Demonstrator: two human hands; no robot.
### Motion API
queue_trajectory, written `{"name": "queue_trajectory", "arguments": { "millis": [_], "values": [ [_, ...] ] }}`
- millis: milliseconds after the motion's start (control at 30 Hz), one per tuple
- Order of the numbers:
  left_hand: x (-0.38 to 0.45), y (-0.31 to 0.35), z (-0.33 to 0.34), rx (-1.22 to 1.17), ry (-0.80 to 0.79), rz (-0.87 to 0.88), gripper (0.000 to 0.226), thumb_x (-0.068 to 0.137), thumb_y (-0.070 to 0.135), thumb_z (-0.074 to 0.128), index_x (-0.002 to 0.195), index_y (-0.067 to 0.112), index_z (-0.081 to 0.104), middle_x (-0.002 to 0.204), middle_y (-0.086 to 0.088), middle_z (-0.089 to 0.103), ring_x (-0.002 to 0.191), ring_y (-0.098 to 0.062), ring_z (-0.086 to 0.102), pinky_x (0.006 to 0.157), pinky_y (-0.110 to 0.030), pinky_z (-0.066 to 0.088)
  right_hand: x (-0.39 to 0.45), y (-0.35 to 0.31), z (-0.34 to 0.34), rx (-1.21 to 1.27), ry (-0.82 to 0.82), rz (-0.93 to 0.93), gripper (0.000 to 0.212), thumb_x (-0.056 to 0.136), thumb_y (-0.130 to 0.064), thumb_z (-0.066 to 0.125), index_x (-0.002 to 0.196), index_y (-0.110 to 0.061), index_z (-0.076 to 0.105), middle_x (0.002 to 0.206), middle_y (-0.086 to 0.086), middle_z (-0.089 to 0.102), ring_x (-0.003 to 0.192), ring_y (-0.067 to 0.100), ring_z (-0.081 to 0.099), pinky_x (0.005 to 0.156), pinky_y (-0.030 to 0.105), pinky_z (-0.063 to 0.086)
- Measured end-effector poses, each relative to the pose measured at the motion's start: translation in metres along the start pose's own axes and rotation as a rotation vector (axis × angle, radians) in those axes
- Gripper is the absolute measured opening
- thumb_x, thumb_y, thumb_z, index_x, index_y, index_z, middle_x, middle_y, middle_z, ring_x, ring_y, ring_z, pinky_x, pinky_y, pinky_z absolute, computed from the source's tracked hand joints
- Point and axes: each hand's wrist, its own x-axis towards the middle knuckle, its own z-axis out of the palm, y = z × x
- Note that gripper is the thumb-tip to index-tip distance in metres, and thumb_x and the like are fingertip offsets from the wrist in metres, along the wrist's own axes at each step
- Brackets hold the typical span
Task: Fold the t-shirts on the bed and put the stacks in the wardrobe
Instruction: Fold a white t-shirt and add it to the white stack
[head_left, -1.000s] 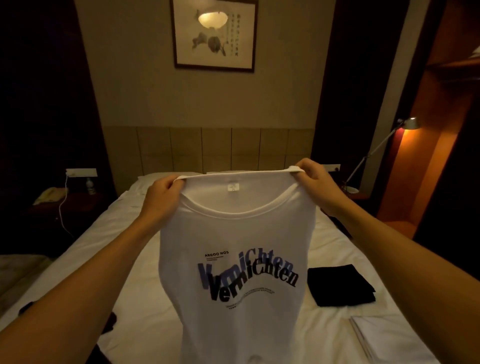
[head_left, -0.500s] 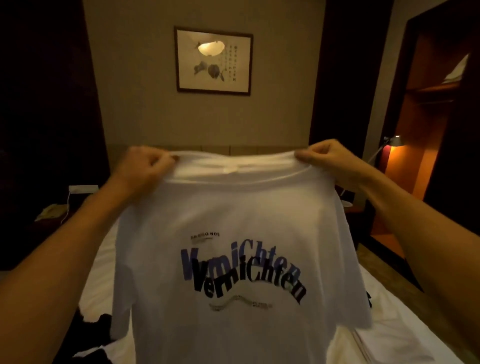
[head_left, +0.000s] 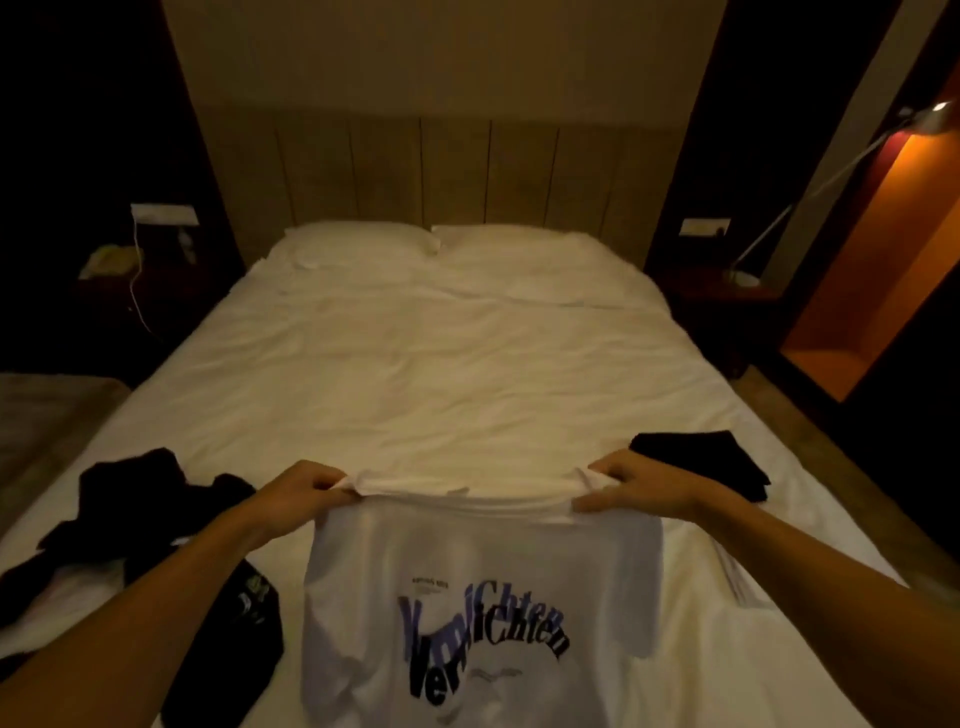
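A white t-shirt (head_left: 467, 582) with a dark printed word on it hangs low over the near end of the bed (head_left: 441, 374), print facing me. My left hand (head_left: 306, 488) pinches its left shoulder and my right hand (head_left: 628, 483) pinches its right shoulder, the collar stretched between them. A folded black t-shirt (head_left: 701, 462) lies on the sheet just behind my right hand. Loose black t-shirts (head_left: 140, 509) lie in a heap at the near left. The edge of a folded white stack (head_left: 743, 577) shows under my right forearm.
Two white pillows (head_left: 436, 244) lie at the headboard. Dark nightstands flank the bed, the right one with a desk lamp (head_left: 831, 171). An orange-lit open wardrobe niche (head_left: 872, 291) stands at the far right, past a strip of floor.
The shirt was held up high at face level; both hands have brought it down toward the near end of the bed, and my view has tipped down onto the sheet.
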Motion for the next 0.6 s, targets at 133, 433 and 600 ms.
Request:
{"name": "queue_trajectory", "arguments": {
  "millis": [133, 433, 600],
  "values": [
    [0.048, -0.005, 0.028, -0.155, 0.102, -0.062, 0.02, 0.095, 0.021, 0.065, 0.079, 0.01, 0.074, 0.073, -0.003, 0.067, 0.07, -0.019, 0.061, 0.065, -0.029, 0.046, 0.064, 0.042, -0.009, 0.057, 0.193, -0.013, 0.042, 0.085, -0.033, 0.075, 0.054, -0.016, 0.052, 0.053, -0.004, 0.048, 0.052, 0.012, 0.051, 0.057, 0.025, 0.038],
    [0.2, -0.022, 0.065, -0.051, 0.198, -0.091, 0.046, 0.098, 0.033, 0.058, 0.066, -0.001, 0.059, 0.065, -0.014, 0.058, 0.06, -0.018, 0.051, 0.058, -0.025, 0.037, 0.227, 0.125, -0.02, 0.006, 0.39, 0.156, 0.062, 0.082, -0.059, 0.068, 0.067, 0.001, 0.065, 0.069, 0.02, 0.063, 0.067, 0.027, 0.062, 0.072, 0.043, 0.049],
    [0.267, -0.057, 0.086, 0.019, 0.131, -0.122, 0.049, 0.099, 0.036, 0.056, 0.076, -0.007, 0.065, 0.076, -0.024, 0.065, 0.068, -0.027, 0.06, 0.058, -0.017, 0.038, 0.289, 0.163, -0.008, -0.084, 0.331, 0.29, 0.052, 0.085, -0.059, 0.064, 0.057, -0.017, 0.054, 0.062, 0.002, 0.052, 0.066, 0.023, 0.054, 0.062, 0.036, 0.037]
  ]
}}
